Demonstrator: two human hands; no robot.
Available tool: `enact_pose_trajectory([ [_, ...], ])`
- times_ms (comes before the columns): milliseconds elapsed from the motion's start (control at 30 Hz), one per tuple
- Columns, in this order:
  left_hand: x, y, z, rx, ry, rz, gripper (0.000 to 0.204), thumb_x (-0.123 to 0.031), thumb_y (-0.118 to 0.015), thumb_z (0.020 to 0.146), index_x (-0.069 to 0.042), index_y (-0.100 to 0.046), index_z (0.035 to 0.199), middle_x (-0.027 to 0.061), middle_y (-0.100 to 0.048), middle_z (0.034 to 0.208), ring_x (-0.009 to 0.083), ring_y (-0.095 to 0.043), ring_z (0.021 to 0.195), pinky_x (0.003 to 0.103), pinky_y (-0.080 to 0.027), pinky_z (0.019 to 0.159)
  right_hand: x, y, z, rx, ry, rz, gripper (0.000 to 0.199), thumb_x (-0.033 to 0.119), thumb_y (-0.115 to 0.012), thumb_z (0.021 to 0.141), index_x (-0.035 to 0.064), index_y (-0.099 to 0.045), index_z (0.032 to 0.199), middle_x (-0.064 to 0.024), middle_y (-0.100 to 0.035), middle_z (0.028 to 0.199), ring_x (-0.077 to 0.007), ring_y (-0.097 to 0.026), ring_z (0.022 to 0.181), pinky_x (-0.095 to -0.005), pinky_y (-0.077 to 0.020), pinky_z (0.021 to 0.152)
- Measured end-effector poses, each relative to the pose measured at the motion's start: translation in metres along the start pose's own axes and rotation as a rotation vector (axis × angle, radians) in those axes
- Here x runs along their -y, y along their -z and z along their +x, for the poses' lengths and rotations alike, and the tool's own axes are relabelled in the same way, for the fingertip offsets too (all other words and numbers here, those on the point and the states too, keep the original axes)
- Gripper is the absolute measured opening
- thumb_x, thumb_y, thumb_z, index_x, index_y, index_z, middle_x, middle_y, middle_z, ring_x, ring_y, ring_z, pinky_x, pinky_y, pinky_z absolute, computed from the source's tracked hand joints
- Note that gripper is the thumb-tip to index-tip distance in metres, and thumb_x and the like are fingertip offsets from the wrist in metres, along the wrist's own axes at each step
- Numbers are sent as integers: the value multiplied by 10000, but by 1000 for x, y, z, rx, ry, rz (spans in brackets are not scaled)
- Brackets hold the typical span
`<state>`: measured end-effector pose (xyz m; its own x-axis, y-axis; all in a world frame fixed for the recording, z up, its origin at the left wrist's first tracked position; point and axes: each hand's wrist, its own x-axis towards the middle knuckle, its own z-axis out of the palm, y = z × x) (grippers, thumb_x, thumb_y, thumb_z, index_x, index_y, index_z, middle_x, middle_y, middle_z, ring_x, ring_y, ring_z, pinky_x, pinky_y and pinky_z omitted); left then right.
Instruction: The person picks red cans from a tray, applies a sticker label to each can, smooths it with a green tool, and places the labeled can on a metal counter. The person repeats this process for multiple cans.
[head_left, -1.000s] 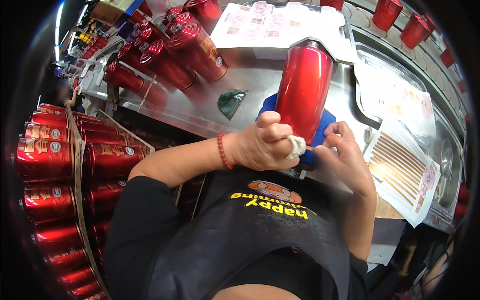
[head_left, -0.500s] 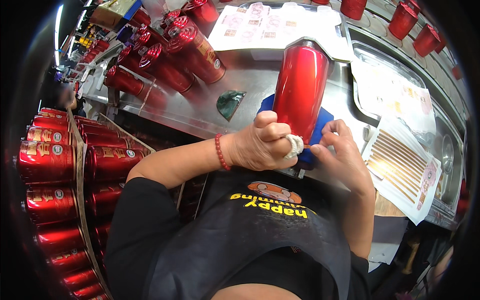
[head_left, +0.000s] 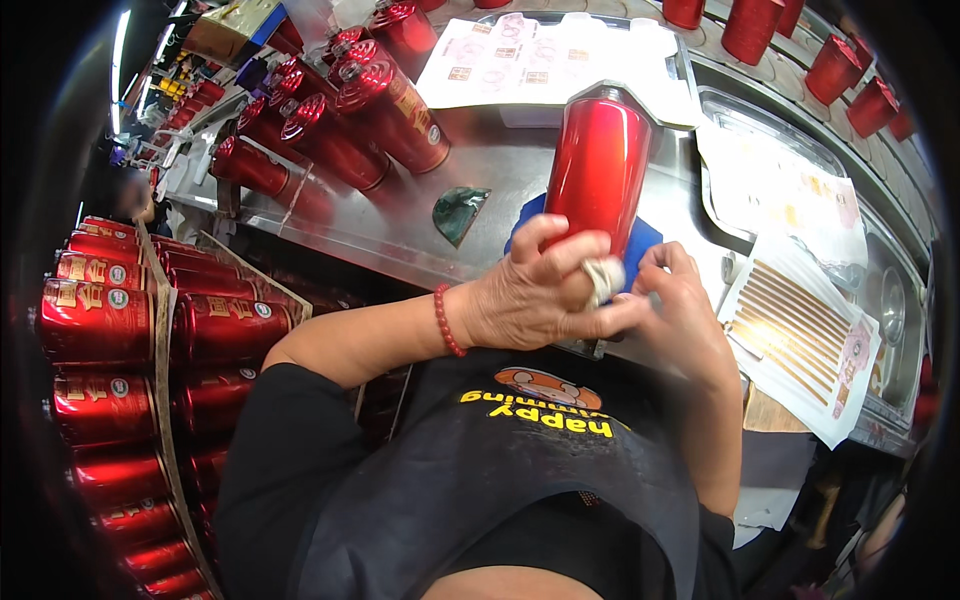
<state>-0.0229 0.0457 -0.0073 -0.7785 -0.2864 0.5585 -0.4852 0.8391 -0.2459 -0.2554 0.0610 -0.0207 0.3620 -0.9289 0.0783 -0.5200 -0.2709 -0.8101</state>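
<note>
A glossy red cylindrical bottle (head_left: 600, 165) lies on a blue cloth (head_left: 640, 236) in front of me, its narrower dark end pointing away. My left hand (head_left: 545, 290) rests by the bottle's near end, fingers bent and spread, with one extended toward the right hand. A white wrap (head_left: 602, 281) covers one of its fingers. Beside it, my right hand (head_left: 685, 310) is closed with curled fingertips; whatever they pinch, if anything, is hidden. Near the right hand lies a white sheet (head_left: 840, 410) bearing several thin gold strips (head_left: 795, 325).
Several red bottles (head_left: 400, 115) stand at the far left of the metal table (head_left: 350, 225). A dark green flat piece (head_left: 461, 214) lies nearer. Printed label sheets (head_left: 460, 90) cover a tray at the back. Stacked red containers (head_left: 100, 325) fill the left side; more red cylinders (head_left: 752, 30) stand back right.
My left hand has opened from a fist, its fingers spreading and one reaching to the right hand. The thin strip seen between my hands earlier is hidden now.
</note>
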Motion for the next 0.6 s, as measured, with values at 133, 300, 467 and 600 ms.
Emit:
enact_pose_trajectory([
  [133, -1, 6, -13, -10, 311, -195, 622, -206, -723, 860, -192, -485, 1435, 49, -593, 1340, 276, -502, 1328, 514, -233, 1133, 4, 2, 0, 13, 0, 2, 202, 110, -768, 805, -22, -618, 831, -153, -534, 1056, -338, -520, 1059, -414, -437, 941],
  [300, -7, -4, -51, -101, 538, -405, 626, -162, -726, 930, -41, -409, 1455, 195, -558, 1400, 370, -544, 1289, 541, -242, 1192, -3, -2, -3, -29, 34, 15, 188, 98, -770, 803, -6, -625, 860, -148, -539, 1041, -339, -523, 1017, -415, -443, 911],
  [467, -6, 0, -51, -47, 642, -584, 672, -209, -697, 947, -39, -366, 1507, 195, -485, 1459, 358, -449, 1373, 496, -235, 1200, 5, -17, -15, -296, 213, -7, 254, 37, -759, 794, 5, -672, 1031, -148, -563, 1093, -343, -545, 1079, -420, -448, 944],
  [600, 0, 5, -43, -91, 807, -960, 733, -246, -711, 942, 22, -335, 1512, 209, -410, 1506, 314, -383, 1426, 409, -249, 1203, 4, -29, -31, -359, 372, -111, 448, -38, -740, 768, 24, -678, 1207, -140, -583, 1131, -367, -546, 1118, -470, -451, 979],
])
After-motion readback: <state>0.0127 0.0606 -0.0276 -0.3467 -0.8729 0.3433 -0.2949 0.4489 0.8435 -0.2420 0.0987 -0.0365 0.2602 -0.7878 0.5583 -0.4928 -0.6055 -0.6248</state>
